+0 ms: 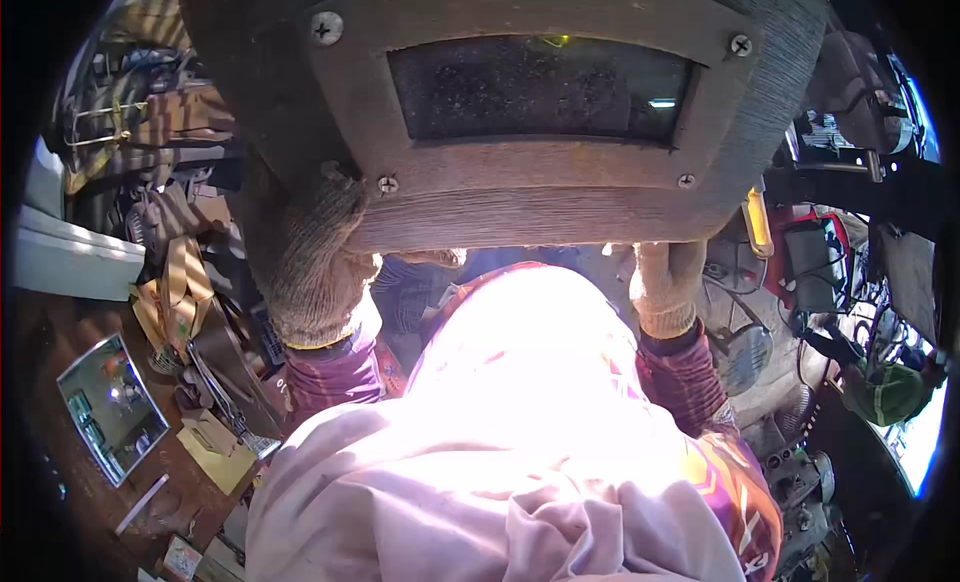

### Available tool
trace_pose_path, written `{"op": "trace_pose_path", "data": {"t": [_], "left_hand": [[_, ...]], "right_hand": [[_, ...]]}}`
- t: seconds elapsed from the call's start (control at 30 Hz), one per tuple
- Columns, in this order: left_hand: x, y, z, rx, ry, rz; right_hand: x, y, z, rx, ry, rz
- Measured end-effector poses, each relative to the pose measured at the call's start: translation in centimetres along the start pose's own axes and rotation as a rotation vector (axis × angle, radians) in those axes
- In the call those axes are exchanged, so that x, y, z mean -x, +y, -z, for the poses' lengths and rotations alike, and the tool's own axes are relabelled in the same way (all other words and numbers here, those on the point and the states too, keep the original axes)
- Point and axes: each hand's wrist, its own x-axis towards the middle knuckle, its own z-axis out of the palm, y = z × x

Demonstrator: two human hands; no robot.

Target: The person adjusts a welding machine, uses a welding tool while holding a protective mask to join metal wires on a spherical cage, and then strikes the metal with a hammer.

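Head view – mask (540, 210): top centre, between both hands; curved, streaked grey-brown, with dark rectangular window (530, 92) and cross-head screws (326, 28).
Left hand (322, 252): knit-gloved; fingers curled around mask's lower left edge.
Right hand (668, 282): knit-gloved; at lower right edge, fingers partly hidden – cannot tell whether spread or pressed together.
Framed panel (112, 410): rectangular, glossy, far left.

I'm counting 2 gloved hands (312, 257), 2 sleeves (685, 375) and 1 brown shield (540, 214); on that shield 4 screw heads (327, 28) are showing around 1 dark window (530, 94). Nearby I'm seeing 1 framed mirror (113, 407), 1 yellow handle (758, 224) and 1 green cap (885, 393)
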Motion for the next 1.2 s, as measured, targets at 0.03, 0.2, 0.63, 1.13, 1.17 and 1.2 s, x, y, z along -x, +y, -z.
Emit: {"op": "trace_pose_path", "data": {"t": [0.03, 0.2, 0.63, 1.13, 1.17, 1.2], "left_hand": [[0.0, 0.0, 0.1, 0.044, -0.02, 0.007], [0.5, -0.9, 1.8, -0.734, -0.09, -0.283], [-1.3, 0.6, 5.5, 0.334, -0.118, -0.125], [-3.3, 1.4, 8.3, 0.715, -0.511, 0.029], [-3.0, 1.1, 8.1, 0.706, -0.551, 0.004], [-2.9, 0.9, 7.5, 0.698, -0.59, -0.022]], "right_hand": [[0.0, 0.3, 0.1, -0.029, -0.014, 0.0], [0.0, -0.4, 0.3, -0.034, -0.036, -0.02], [1.2, 0.5, 0.8, -0.042, 0.113, -0.023], [2.0, 0.6, 0.0, -0.038, 0.087, -0.139], [2.1, 0.8, 0.0, -0.047, 0.087, -0.133], [2.2, 0.8, 0.1, -0.046, 0.088, -0.134]]}}
